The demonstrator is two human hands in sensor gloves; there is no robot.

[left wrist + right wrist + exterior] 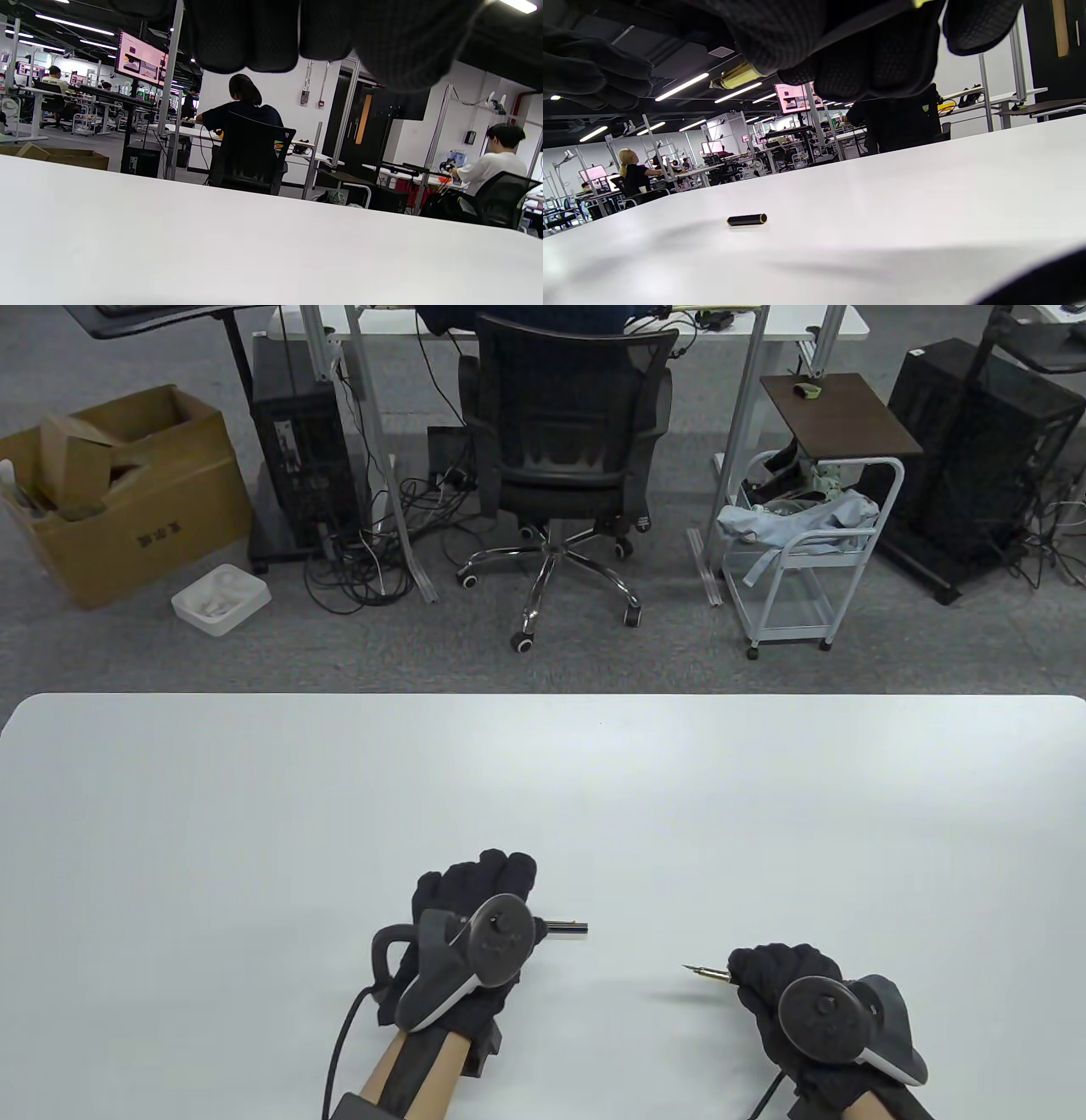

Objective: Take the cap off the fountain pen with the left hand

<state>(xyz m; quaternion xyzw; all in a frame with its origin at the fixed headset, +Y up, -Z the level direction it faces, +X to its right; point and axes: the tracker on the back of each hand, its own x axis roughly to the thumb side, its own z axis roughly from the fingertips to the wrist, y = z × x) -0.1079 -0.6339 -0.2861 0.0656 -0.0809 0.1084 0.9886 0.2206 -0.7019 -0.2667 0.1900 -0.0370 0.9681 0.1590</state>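
Down at the near edge of the table, the left hand (pixel 475 899) sits in a black knit glove with a dark, rounded tracker strapped over its back. Its fingers are curled downward over the tabletop, and whether they grip anything I cannot tell, since the tracker and knuckles cover them. Just beside its thumb side, the fountain pen cap (pixel 567 931) lies flat on the table (pixel 254 814): a short black cylinder with a bright metal band at its open end. In the right wrist view the same cap (pixel 747 220) rests alone on the white surface, with no finger seen on it. From the left wrist view only 4 padded black fingertips (pixel 225 38) hang in from the top edge.

Well apart to the right, the right hand (pixel 776 984) is closed around the fountain pen (pixel 708 973), whose slim brass-coloured section and pointed nib stick out toward the left hand, tilted slightly away from the person. The right wrist view shows a gold ring of the pen (pixel 736 77) emerging between the textured glove fingers.

The table is smooth, matte white with rounded corners. Beyond its far edge stand a black mesh office chair (pixel 568 449) on a chrome 5-star base, a white wire trolley (pixel 802 560) holding crumpled blue cloth, an open cardboard box (pixel 119 500), a white plastic tray (pixel 221 600) on grey carpet, and tangled black cables (pixel 382 560).
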